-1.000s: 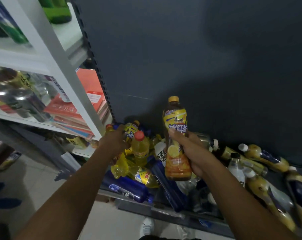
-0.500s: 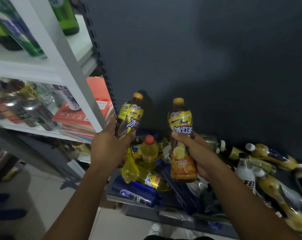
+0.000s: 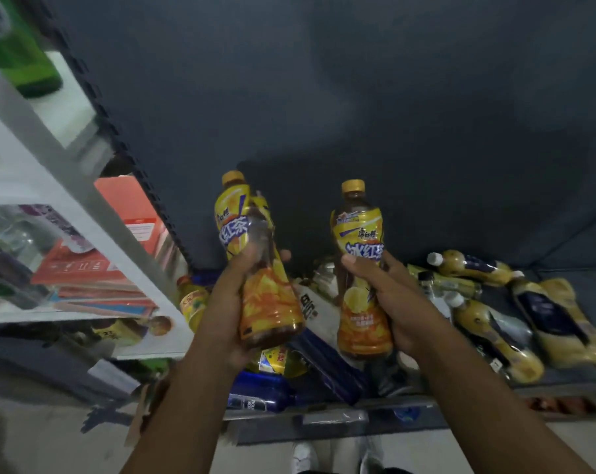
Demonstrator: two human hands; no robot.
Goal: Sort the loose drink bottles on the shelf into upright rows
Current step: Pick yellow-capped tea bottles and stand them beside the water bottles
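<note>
Drink bottles (image 3: pixel 560 323) lie loose on the dark shelf (image 3: pixel 331 417), most of them on their sides in a jumble that runs from its left end to the right edge of the view. Behind them rises the dark back panel (image 3: pixel 358 97), which fills the upper part of the view.

To the left stands a white rack (image 3: pixel 71 179), with a green bottle (image 3: pixel 19 56) on its upper level and a stack of red and orange packs (image 3: pixel 91 268) on the level below. The rest of what sits there is too blurred to tell.

At the right of the heap, pale yellow bottles with dark labels lie touching one another, caps pointing up and left. Blue bottles (image 3: pixel 255 395) lie at the front left by the shelf edge, and a white-labelled bottle (image 3: pixel 312 307) leans between the two arms.

Over the heap, each hand holds a matching iced tea bottle with a yellow cap and a yellow-orange label:
- The left hand (image 3: pixel 228 302) is wrapped round the lower half of the left tea bottle (image 3: pixel 245 230), which tilts with its cap to the upper left.
- The right hand (image 3: pixel 399 302) grips the right tea bottle (image 3: pixel 358 230) round its waist, thumb across the front, and this one stands upright.

The two held bottles are near each other but apart. Whether their bases touch the heap cannot be told.

Pale shoes (image 3: pixel 303 456) show on the floor below the shelf edge.
</note>
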